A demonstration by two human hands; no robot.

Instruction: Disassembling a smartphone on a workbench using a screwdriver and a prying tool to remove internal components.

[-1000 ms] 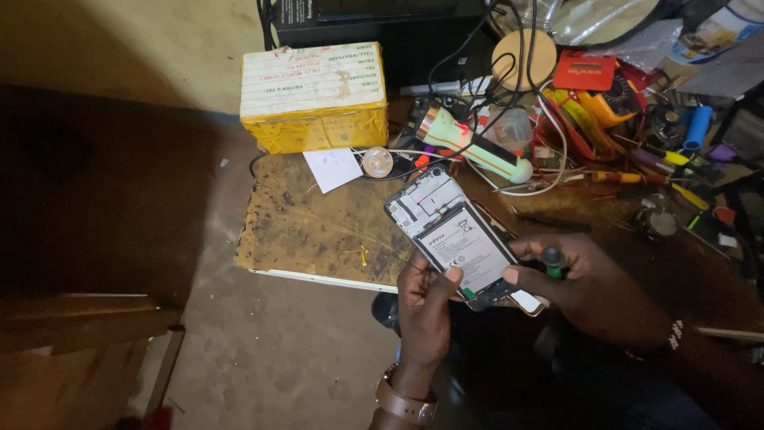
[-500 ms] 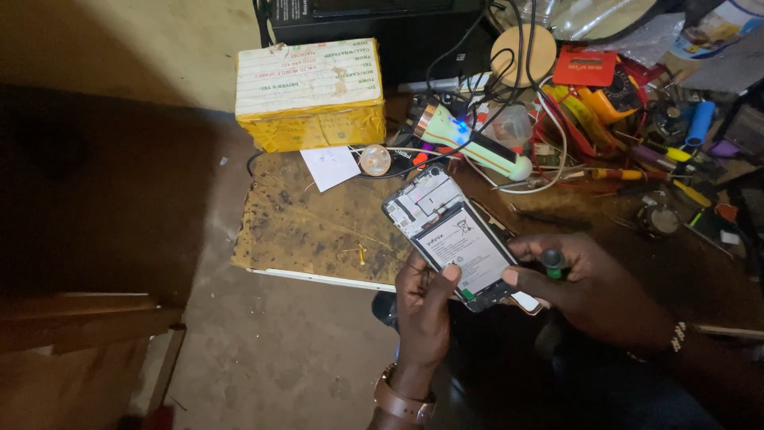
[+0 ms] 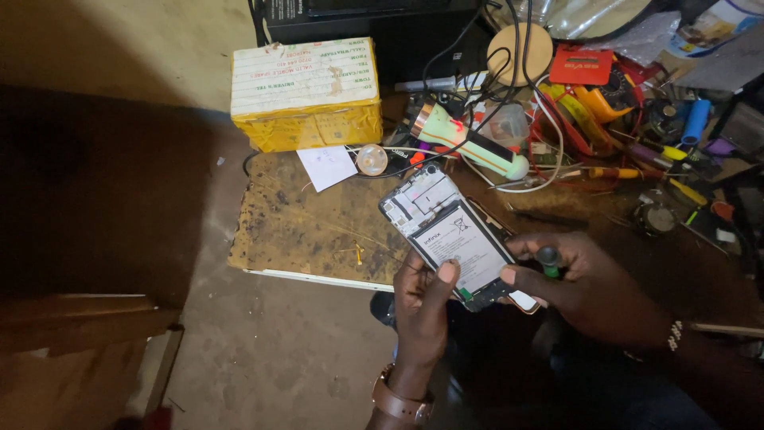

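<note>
Near the worn board's [image 3: 310, 231] right edge: opened smartphone [image 3: 455, 237], back cover off, battery showing. Left hand [image 3: 422, 306] grips its near end. Right hand [image 3: 593, 283] steadies the right side, closed round a green-handled screwdriver [image 3: 547, 259].

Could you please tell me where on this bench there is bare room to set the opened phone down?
The worn board is bare between the paper slip and its front edge, left of the phone held by the left hand and right hand. Behind, from the yellow box past the green torch rightward, cables and tools crowd everything.
</note>
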